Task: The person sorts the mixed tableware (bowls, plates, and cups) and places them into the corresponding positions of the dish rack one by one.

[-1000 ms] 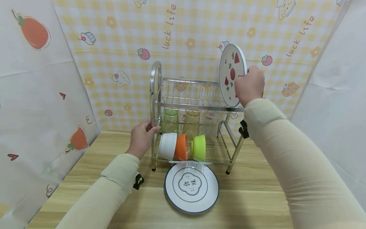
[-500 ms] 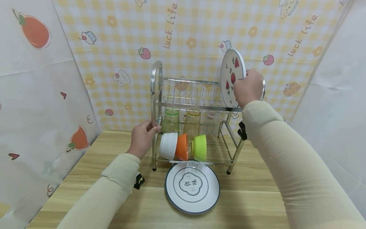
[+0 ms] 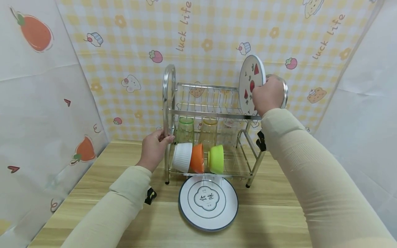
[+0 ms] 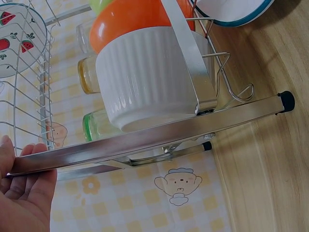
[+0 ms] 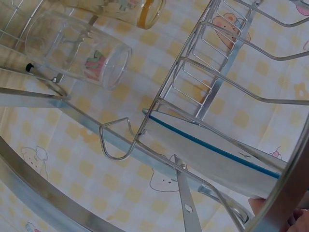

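A two-tier metal dish rack (image 3: 214, 114) stands on the table. My left hand (image 3: 154, 148) grips its left side post, thumb in front; the left wrist view shows the fingers curled round the flat metal bar (image 4: 120, 147). At the right end of the upper tier, my right hand (image 3: 269, 94) holds a white plate (image 3: 246, 74) with red fruit drawings by its near edge. This plate is upright, its lower edge among the wires in the right wrist view. Only part of the right hand (image 5: 299, 220) shows there, behind the rack's side frame.
On the lower tier, a white bowl (image 3: 182, 158), an orange bowl (image 3: 197, 159) and a lime-green bowl (image 3: 216, 160) lie on their sides. Behind them are green (image 3: 185, 132), yellow (image 3: 209, 132) and clear (image 3: 228, 134) glasses. A larger blue-rimmed plate (image 3: 207, 215) lies flat in front.
The fruit-patterned plate has come down slightly into the upper tier's right end, the right hand lowering with it and shifting a little left. My left hand stays on the post.
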Tool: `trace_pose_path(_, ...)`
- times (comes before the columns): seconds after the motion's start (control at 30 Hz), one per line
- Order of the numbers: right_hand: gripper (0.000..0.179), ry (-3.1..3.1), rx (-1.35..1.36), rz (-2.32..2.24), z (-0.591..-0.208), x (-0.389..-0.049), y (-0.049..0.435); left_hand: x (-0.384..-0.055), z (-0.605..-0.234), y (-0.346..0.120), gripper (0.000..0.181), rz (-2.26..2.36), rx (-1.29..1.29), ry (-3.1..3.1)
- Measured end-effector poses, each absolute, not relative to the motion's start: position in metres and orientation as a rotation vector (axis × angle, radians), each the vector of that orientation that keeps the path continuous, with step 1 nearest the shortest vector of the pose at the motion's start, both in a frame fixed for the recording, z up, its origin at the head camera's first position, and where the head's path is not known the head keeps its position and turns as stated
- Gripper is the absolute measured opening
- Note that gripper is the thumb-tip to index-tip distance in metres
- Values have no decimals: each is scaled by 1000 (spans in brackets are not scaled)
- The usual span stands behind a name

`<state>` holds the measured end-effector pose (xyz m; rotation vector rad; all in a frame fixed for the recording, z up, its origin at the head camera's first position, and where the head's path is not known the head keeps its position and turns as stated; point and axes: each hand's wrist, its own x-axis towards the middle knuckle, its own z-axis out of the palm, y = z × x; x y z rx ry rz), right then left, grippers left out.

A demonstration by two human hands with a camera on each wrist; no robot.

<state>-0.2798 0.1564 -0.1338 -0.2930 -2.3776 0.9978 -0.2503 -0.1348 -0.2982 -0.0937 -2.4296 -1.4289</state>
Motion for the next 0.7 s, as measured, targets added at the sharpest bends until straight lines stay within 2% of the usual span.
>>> trace_pose_path(0.7,39,-2414,-266,1003,-135,-280,157,-250,-297,-134,21,-1478,-81,-2420)
